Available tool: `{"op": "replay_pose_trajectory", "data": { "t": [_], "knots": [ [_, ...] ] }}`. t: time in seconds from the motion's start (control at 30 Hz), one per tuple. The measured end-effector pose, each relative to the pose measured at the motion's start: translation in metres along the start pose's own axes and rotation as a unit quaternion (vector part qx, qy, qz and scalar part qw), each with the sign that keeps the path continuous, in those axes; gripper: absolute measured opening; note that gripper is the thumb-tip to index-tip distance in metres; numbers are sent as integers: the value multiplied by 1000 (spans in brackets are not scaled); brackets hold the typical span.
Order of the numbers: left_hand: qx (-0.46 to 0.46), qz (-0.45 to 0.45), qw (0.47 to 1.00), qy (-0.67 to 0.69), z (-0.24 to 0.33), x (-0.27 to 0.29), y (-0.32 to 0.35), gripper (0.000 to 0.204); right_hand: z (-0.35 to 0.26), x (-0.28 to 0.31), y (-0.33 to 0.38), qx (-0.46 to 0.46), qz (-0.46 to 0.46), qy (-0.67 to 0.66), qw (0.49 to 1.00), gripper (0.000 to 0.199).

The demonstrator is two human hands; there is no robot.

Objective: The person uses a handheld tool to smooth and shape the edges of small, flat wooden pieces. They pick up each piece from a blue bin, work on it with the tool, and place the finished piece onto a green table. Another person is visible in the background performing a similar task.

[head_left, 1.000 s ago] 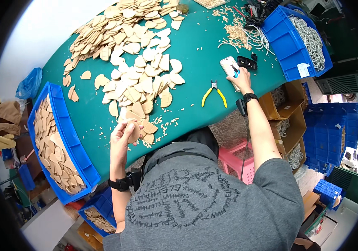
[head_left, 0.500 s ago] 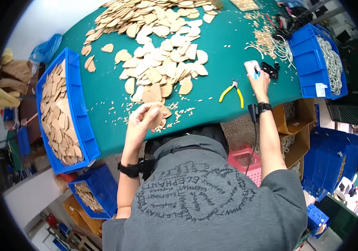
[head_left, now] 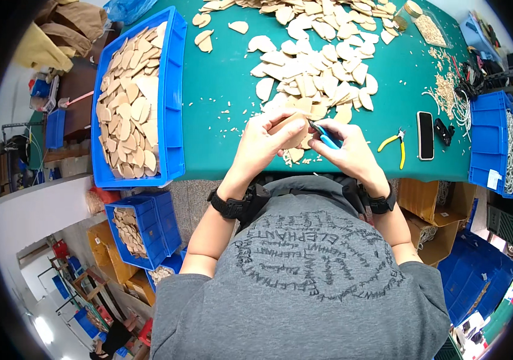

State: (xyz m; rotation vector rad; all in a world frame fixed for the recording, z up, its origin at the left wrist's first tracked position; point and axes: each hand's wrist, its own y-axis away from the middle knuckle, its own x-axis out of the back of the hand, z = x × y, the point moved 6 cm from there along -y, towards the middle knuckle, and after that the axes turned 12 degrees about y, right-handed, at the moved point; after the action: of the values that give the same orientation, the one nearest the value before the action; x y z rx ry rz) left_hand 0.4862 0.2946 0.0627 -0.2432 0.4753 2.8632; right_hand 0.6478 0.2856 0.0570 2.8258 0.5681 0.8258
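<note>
My left hand (head_left: 255, 147) is closed around a thin tan piece (head_left: 293, 135) with a rounded edge, wood or stiff board. From the right, my right hand (head_left: 355, 157) grips small blue-handled pliers (head_left: 330, 140). Their dark jaws meet the piece's edge, partly hidden by my fingers. Directly beyond both hands spreads a loose heap of similar rounded pieces (head_left: 310, 75). Small light crumbs and a few tan pieces (head_left: 295, 155) lie under my hands on the green table (head_left: 214, 141).
At the left a blue bin (head_left: 177, 102) is full of rounded pieces. Yellow-handled pliers (head_left: 403, 157), a phone (head_left: 426, 137) and a small black object (head_left: 444, 133) lie to the right. A blue bin (head_left: 486, 144) of pale cords stands at the right edge, near tan pegs (head_left: 444, 90).
My right hand has come from beside the phone to my left hand, bringing the blue-handled pliers up off the phone. The whole view has shifted, with the scene further right.
</note>
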Motion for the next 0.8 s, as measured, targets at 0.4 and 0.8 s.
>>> {"op": "replay_pose_trajectory", "data": {
  "t": [0.4,0.8],
  "knots": [
    [-74,17,994,-79,6,49,3,27,-25,-30,-29,-14,-20,-5,1000,27],
    [-57,32,992,-109,15,89,12,25,-46,-59,-49,0,-36,29,999,24]
  ]
}}
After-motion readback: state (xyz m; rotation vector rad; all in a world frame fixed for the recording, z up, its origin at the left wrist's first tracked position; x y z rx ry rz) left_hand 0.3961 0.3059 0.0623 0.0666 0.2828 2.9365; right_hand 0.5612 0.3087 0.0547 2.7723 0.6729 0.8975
